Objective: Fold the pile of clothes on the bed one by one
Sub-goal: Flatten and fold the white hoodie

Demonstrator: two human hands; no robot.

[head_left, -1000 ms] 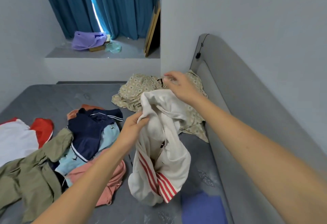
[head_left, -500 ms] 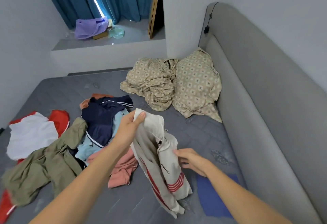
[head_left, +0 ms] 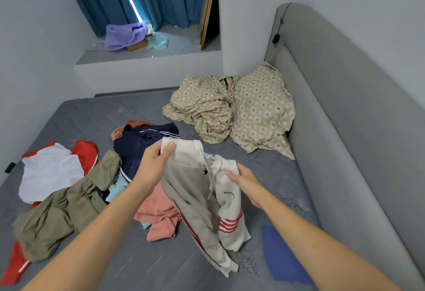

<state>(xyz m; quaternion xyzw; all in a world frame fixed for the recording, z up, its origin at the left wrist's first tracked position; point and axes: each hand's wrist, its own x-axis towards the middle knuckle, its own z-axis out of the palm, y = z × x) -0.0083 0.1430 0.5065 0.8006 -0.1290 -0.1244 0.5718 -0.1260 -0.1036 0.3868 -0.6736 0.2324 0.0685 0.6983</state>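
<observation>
Frame centre: left hand [head_left: 153, 164] pinches the cream shorts [head_left: 195, 189] waistband, right hand [head_left: 245, 181] grips the other side, above the bed [head_left: 92, 115].

A cream hooded top with red stripes [head_left: 202, 189] is hanging crumpled above the grey bed [head_left: 96, 115], its hem trailing onto the mattress. Left of it, the pile of clothes [head_left: 110, 175] is lying jumbled on the bed: navy, pink, olive, white and red.

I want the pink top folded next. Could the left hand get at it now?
Probably not yet: the left hand grips the cream trousers, which partly drape over the pink top.
</observation>
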